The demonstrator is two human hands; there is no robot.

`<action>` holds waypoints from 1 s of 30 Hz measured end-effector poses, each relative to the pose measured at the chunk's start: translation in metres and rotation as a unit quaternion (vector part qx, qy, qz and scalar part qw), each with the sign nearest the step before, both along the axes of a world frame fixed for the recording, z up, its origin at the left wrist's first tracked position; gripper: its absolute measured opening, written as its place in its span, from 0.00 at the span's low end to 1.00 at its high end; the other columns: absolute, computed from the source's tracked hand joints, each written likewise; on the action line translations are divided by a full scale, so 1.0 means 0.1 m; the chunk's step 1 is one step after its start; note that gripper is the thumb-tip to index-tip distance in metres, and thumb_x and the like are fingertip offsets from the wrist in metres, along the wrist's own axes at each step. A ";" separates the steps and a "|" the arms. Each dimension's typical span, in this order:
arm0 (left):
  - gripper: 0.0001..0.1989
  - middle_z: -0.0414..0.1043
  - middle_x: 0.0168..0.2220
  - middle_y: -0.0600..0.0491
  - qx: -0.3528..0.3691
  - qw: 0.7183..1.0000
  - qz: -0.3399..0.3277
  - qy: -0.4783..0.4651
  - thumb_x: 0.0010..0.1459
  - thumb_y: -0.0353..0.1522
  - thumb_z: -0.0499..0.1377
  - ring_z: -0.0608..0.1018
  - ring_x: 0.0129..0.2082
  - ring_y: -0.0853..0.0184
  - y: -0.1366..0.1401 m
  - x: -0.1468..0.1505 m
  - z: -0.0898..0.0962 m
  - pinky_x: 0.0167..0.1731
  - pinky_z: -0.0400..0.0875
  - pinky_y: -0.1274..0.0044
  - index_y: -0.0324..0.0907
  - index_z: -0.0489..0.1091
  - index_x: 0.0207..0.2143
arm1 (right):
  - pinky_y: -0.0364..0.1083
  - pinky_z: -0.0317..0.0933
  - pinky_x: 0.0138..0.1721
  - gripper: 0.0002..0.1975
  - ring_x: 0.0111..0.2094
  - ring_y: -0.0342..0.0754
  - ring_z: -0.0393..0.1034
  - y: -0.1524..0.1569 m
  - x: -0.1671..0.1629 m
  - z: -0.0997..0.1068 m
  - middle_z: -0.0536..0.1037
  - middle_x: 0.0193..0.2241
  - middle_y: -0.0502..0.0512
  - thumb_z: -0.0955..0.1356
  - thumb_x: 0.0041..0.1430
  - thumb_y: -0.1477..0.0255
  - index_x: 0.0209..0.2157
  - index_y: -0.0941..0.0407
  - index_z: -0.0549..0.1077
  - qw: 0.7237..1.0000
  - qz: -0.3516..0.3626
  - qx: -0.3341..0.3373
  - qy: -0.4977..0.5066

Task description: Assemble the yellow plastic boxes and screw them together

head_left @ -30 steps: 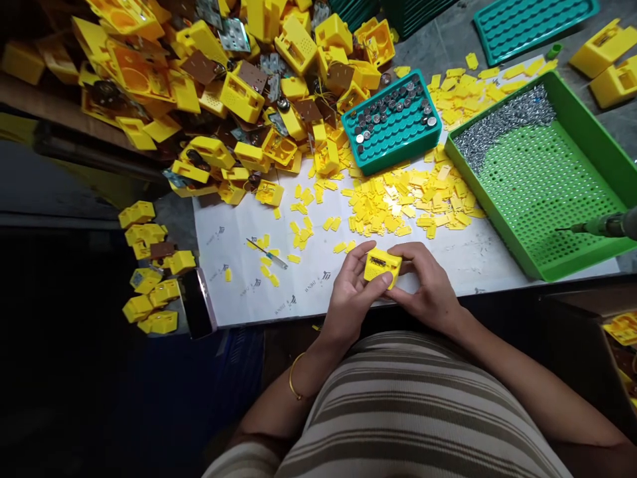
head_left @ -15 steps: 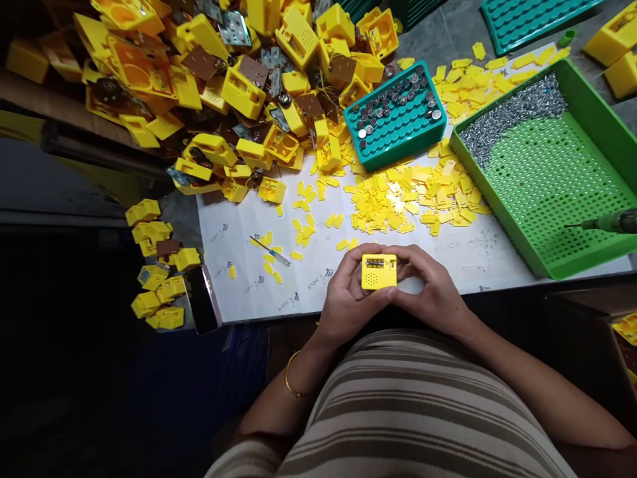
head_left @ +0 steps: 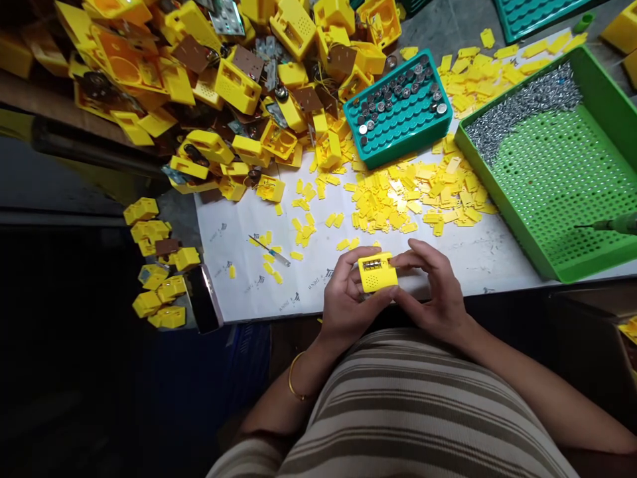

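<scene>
Between my hands, close above the table's front edge, is a small yellow plastic box [head_left: 379, 280]. Its upper face shows a slot holding shiny button cells and a round pattern of small holes. My left hand [head_left: 343, 300] grips the box from the left, thumb along the lower edge. From the right, my right hand [head_left: 442, 295] pinches it: the thumb meets the lower right corner and a fingertip touches the upper right corner, while the index finger is raised off it. Loose yellow covers [head_left: 388, 199] lie beyond the hands.
A teal tray [head_left: 398, 149] of button cells stands behind the covers. Right of it sits a green perforated tray [head_left: 552, 192] with screws, a power driver tip [head_left: 614, 224] over it. Left are piled yellow cases [head_left: 239, 86], a screwdriver [head_left: 279, 257] and a phone [head_left: 202, 299].
My right hand has opened slightly and its index finger has lifted from the box. The box has tilted a little and stays in my left hand. The view has shifted slightly.
</scene>
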State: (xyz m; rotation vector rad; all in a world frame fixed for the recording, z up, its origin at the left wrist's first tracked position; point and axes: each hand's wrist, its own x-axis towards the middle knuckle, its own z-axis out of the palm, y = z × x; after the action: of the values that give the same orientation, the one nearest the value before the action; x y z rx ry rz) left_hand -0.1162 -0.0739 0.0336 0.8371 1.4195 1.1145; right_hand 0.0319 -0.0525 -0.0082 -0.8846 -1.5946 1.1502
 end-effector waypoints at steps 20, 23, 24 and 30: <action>0.23 0.72 0.50 0.52 0.013 0.999 -0.035 -0.037 0.46 0.28 0.70 0.79 0.39 0.72 0.08 -0.08 -0.02 0.40 0.75 0.80 0.46 0.68 0.45 | 0.52 0.65 0.47 0.31 0.47 0.52 0.66 0.11 0.03 0.01 0.70 0.47 0.59 0.71 0.57 0.72 0.59 0.51 0.59 0.996 -0.029 0.052 -0.069; 0.24 0.73 0.50 0.51 0.030 0.999 -0.032 -0.020 0.45 0.28 0.70 0.79 0.39 0.71 0.08 -0.08 -0.02 0.38 0.76 0.80 0.45 0.68 0.44 | 0.52 0.66 0.45 0.25 0.46 0.52 0.65 0.12 0.04 -0.01 0.70 0.45 0.57 0.72 0.56 0.70 0.54 0.51 0.63 0.998 -0.019 0.017 -0.063; 0.24 0.73 0.50 0.51 0.038 0.999 -0.031 -0.012 0.45 0.28 0.70 0.79 0.39 0.70 0.08 -0.07 -0.02 0.38 0.76 0.80 0.45 0.68 0.44 | 0.52 0.65 0.45 0.23 0.45 0.52 0.65 0.12 0.04 -0.02 0.70 0.44 0.57 0.72 0.56 0.70 0.52 0.52 0.64 0.998 -0.014 0.019 -0.061; 0.24 0.74 0.47 0.51 0.044 0.998 -0.028 0.023 0.45 0.30 0.70 0.79 0.39 0.70 0.08 -0.06 -0.01 0.39 0.75 0.79 0.44 0.67 0.44 | 0.53 0.65 0.47 0.18 0.46 0.52 0.66 0.14 0.04 -0.02 0.71 0.43 0.57 0.71 0.57 0.72 0.49 0.53 0.67 0.997 -0.004 0.049 -0.061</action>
State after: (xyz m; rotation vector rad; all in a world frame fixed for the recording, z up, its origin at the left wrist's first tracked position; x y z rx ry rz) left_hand -0.1226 -0.0655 0.0327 0.9648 1.3847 1.1283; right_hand 0.0356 -0.0385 -0.0107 -0.9104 -1.7294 1.0183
